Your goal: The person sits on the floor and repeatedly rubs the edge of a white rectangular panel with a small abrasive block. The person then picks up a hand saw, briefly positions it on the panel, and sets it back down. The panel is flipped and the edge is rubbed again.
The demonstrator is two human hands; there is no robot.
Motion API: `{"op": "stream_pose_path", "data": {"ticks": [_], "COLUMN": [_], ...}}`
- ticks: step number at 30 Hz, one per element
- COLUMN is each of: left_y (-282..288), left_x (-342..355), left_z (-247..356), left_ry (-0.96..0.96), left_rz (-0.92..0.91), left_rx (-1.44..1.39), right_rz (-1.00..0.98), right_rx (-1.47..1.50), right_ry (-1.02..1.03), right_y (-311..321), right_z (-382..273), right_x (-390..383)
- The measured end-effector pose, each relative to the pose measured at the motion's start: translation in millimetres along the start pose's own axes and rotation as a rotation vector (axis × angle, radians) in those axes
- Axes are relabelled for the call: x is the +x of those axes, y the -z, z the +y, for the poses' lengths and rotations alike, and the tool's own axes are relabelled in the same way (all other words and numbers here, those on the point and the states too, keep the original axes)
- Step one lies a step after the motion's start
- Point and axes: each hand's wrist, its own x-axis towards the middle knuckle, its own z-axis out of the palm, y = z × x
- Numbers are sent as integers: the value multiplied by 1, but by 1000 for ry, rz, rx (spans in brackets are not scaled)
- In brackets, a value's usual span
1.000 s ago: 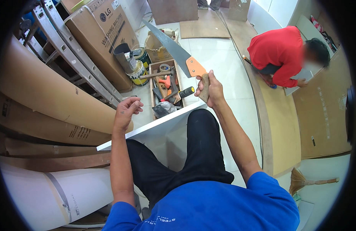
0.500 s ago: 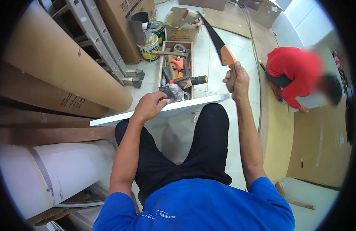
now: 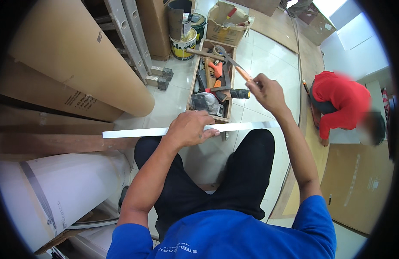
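Left hand (image 3: 190, 128) sits fingers curled and pressed down on the long white strip (image 3: 134, 132), which lies across the knees with lots of unsupported overhang, so it could flex or skate sideways. Right hand (image 3: 268, 91) is fisted round the orange-handled handsaw (image 3: 234, 64); a slip puts teeth near those knuckles.

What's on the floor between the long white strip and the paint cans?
In the head view, an open wooden toolbox full of hand tools lies between the long white strip and the paint cans.
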Motion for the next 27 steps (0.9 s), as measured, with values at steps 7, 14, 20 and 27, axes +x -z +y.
{"op": "stream_pose_path", "data": {"ticks": [7,14,20,27], "left_y": [-1,1,0,0], "left_x": [0,4,5,5], "left_z": [-1,-1,0,-2], "left_ry": [-3,10,19,-2], "left_rz": [30,21,22,15], "left_rx": [-28,-18,-10,-27], "right_rz": [-187,-229,-121,-561], "right_rx": [-355,-439,-328,-117], "right_ry": [179,210,168,93], "right_y": [-88,-162,-208,-236], "right_z": [-12,9,6,7], "right_x": [51,87,109,116]}}
